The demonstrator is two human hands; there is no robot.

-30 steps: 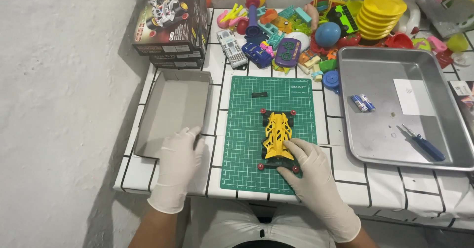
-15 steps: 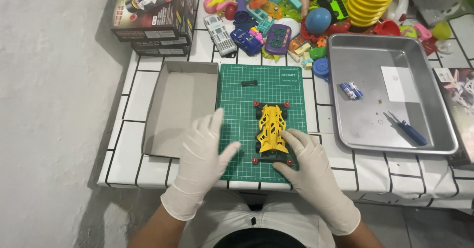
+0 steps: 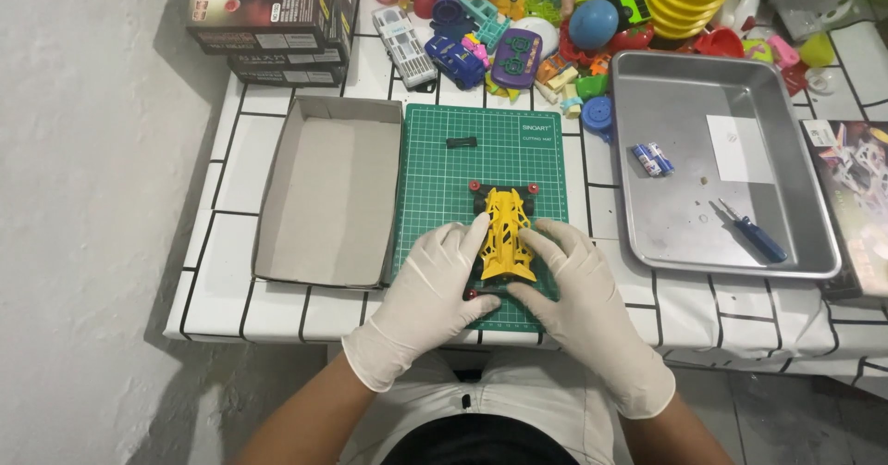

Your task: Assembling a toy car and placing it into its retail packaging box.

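Note:
A yellow toy race car (image 3: 506, 232) with small red rollers sits on a green cutting mat (image 3: 444, 178). Both of my hands wear white gloves. My left hand (image 3: 427, 289) grips the car's left rear side. My right hand (image 3: 578, 289) grips its right rear side, fingers curled against the yellow body. A small black part (image 3: 461, 142) lies alone near the mat's far edge.
An open grey cardboard tray (image 3: 324, 192) lies left of the mat. A metal tray (image 3: 721, 164) on the right holds a blue screwdriver (image 3: 754, 234), two small batteries (image 3: 652, 158) and a paper slip. Stacked boxes (image 3: 273, 16) and several colourful toys (image 3: 555, 12) fill the back.
My left hand moved from the table's left edge onto the mat and took hold of the car beside my right hand. The camera view shifted closer.

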